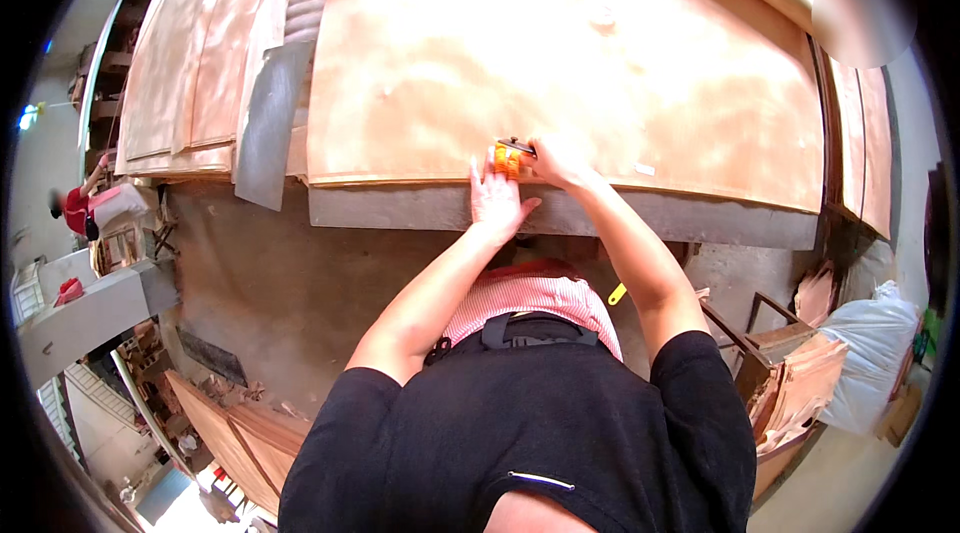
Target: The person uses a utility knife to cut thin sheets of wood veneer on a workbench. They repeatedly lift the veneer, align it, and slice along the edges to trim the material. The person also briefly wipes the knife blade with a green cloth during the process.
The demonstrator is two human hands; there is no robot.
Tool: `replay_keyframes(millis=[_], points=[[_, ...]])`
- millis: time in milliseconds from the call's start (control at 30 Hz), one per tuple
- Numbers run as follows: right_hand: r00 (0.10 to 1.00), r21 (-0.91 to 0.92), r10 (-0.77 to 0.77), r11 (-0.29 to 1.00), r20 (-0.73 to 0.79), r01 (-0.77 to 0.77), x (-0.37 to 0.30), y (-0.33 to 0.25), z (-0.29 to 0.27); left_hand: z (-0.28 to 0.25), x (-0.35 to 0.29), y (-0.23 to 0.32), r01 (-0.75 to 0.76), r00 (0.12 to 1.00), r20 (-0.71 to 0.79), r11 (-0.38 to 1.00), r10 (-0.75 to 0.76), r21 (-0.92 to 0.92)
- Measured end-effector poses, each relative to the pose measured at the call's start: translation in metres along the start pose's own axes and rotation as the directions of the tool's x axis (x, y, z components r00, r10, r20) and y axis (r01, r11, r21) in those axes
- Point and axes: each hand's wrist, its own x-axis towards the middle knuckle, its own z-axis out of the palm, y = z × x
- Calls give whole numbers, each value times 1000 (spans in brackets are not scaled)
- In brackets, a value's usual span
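Observation:
A broad stack of pale wood veneer sheets (420,83) lies in front of me. At its near edge my right hand (553,165) is closed around a small orange-and-black hand tool (507,165), which has a dark bar and a knob on top. Its exact kind is too small to tell. My left hand (492,201) lies at the sheet's edge with fingers spread and thumb out to the side. Its fingertips reach the tool's left side. A small white piece (644,170) rests on the veneer to the right.
A grey ledge (700,221) runs under the stack's near edge. Grey sheet metal (272,123) stands left, beside more veneer (185,63). A white sack (868,358) and wood scraps (805,383) are at right. Another person in red (78,211) is far left.

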Motion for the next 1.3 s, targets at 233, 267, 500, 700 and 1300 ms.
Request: replay_keyframes(millis=[233, 267, 500, 700, 1300], points=[[988, -216, 153, 966, 27, -144, 21, 28, -27, -12, -2, -5, -37, 999, 34, 996, 40, -86], [966, -145, 257, 957, 27, -251, 22, 43, -47, -12, -4, -8, -46, 999, 23, 994, 49, -104], [911, 746, 407, 587, 64, -315, -53, 60, -90, -22, -1, -71, -381, 906, -4, 815, 422, -437], [832, 975, 509, -132, 222, -180, -129, 32, 27, -37, -1, -204, -405, 902, -225, 539, 369, -738], [815, 870, 451, -478, 363, -123, -118, -99, 54, -239, 410, -363, 8, 877, -478, 997, -46, -82]])
